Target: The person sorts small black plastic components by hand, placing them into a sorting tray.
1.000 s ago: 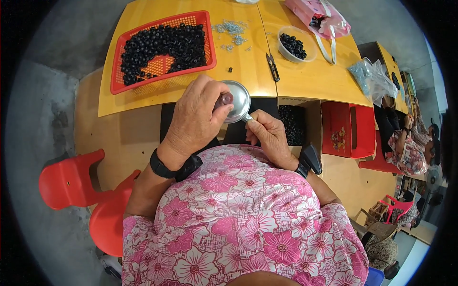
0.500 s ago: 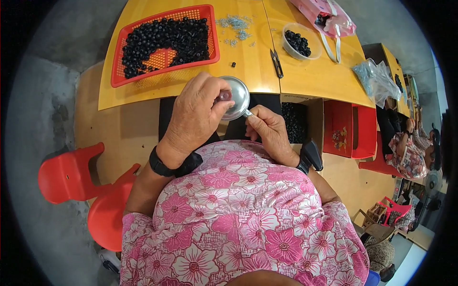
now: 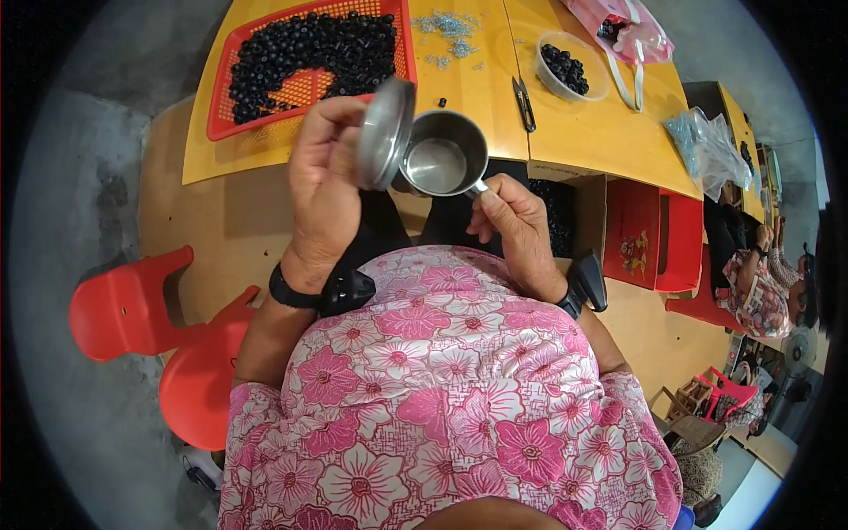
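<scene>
Right hand [image 3: 517, 225]: nearest the body, fingers curled; grip closed on the short handle of the steel cup [image 3: 443, 163], at the cup's near right side.
Left hand [image 3: 325, 181]: raised beside the cup, fingers closed round the steel lid [image 3: 385, 132]; grip holds the lid by its left face and rim.
Steel cup: held in the air above the near edge of the tabletop [image 3: 495, 106], mouth turned up toward the camera, inside bare and shiny. It sits just beyond the right grip, the handle running back into the fingers.
Steel lid: tilted on edge, touching or just beside the cup's left rim; which of the two cannot be told.
Wrists: a black band with a dark device on each.
Cardboard box [image 3: 579, 216]: under the tabletop's near edge, right of the right hand, holding black pieces.
Red tray [image 3: 305, 84]: far left part of the tabletop, filled with black beads [image 3: 309, 49].
Snips [image 3: 524, 102]: dark, lying past the cup, near the tabletop's middle.
Clear bowl [image 3: 570, 75]: far right of the snips, with black beads inside.
Small grey pieces [image 3: 450, 26]: scattered at the far edge.
</scene>
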The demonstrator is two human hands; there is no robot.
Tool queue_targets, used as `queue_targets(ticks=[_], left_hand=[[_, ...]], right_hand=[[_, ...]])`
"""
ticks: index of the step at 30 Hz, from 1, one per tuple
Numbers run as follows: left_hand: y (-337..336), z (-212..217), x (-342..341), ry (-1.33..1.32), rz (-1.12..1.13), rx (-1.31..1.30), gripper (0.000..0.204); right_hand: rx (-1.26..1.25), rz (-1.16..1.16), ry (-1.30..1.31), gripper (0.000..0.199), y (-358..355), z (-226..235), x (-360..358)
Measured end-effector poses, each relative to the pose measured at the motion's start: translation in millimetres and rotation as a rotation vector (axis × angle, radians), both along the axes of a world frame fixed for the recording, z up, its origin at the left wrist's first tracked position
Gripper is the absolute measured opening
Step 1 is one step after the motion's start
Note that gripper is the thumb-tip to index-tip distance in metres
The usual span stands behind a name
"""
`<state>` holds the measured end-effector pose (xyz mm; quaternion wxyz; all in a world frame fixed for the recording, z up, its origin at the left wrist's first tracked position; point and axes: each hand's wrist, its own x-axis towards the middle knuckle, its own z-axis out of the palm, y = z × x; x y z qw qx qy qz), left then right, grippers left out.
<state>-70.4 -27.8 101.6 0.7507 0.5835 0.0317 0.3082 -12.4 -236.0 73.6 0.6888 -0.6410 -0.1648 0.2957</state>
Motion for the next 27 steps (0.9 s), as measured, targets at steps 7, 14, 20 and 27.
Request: queue_targets(ticks=[7,14,20,27], left_hand=[[38,-46,-27,-0.076,-0.127,-0.503,0.035],[63,-120,-59,-0.042,-0.479,-0.914,0.034],[51,-135,-70,0.227,-0.484,-0.847,0.034],[41,-116,-59,0.276,-0.632,-0.748,0.039]], right_hand=[[-0.012,-0.015,-0.074,0.021,-2,4,4],[-0.014,-0.051,-0.086,0.021,-2,4,6],[-0.039,-0.081,-0.117,0.021,-5,3,8],[-0.022,-0.095,-0.103,0.022,-3,7,3]])
